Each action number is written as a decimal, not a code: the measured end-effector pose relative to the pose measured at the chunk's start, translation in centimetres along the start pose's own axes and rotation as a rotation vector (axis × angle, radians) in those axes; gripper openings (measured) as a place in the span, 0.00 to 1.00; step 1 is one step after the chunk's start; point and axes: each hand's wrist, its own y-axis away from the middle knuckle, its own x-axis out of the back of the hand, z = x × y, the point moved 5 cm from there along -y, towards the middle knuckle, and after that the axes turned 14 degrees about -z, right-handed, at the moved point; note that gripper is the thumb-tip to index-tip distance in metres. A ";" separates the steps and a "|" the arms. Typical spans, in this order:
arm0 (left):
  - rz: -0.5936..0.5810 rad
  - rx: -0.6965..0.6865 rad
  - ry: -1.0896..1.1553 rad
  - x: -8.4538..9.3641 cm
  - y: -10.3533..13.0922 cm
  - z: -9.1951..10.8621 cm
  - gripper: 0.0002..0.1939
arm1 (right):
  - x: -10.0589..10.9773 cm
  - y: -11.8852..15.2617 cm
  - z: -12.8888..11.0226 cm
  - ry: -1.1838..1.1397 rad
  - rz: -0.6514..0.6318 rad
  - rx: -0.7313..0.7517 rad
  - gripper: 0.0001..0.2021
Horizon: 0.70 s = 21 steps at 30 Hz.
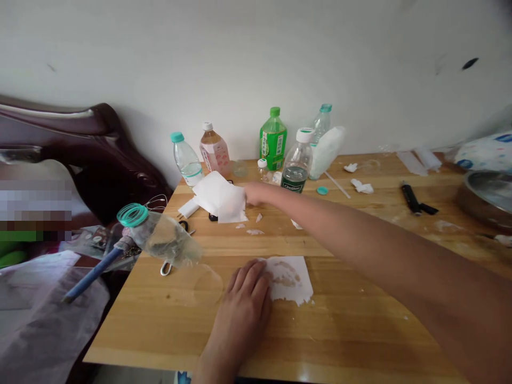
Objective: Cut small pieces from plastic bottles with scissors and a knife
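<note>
My right hand (254, 194) reaches across to the back left of the table and grips the right edge of a white tissue (220, 197); its fingertips are partly hidden. The tissue covers part of a black object beneath it. Near the front, my left hand (250, 290) lies flat with fingers stretched out, touching the left edge of a torn-edged white tissue (294, 277) that has brownish wet patches. Small torn scraps (255, 232) lie between the two hands. A cut clear plastic bottle (160, 234) with a teal ring and a blue stick stands out to the left.
Along the wall stand a teal-capped bottle (186, 160), a pink-labelled bottle (215, 149), a green bottle (273, 140) and a white-capped bottle (297, 162) beside my right forearm. A black-handled tool (410, 197) and a metal basin (488, 200) sit at right.
</note>
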 end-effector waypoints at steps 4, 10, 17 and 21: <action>-0.014 0.010 0.006 0.0 0.0 -0.1 0.16 | 0.2 0.0 0.4 0.011 -0.044 -0.048 0.15; -0.039 0.015 0.020 0.0 -0.1 -0.2 0.16 | 0.1 -0.1 0.6 0.020 -0.070 -0.101 0.16; -0.019 0.003 0.015 0.1 -0.1 -0.1 0.15 | -0.4 0.3 -0.4 0.008 -0.094 -0.118 0.14; -0.011 0.002 0.004 0.2 -0.2 -0.1 0.15 | -0.3 0.4 -0.9 -0.027 -0.098 -0.086 0.14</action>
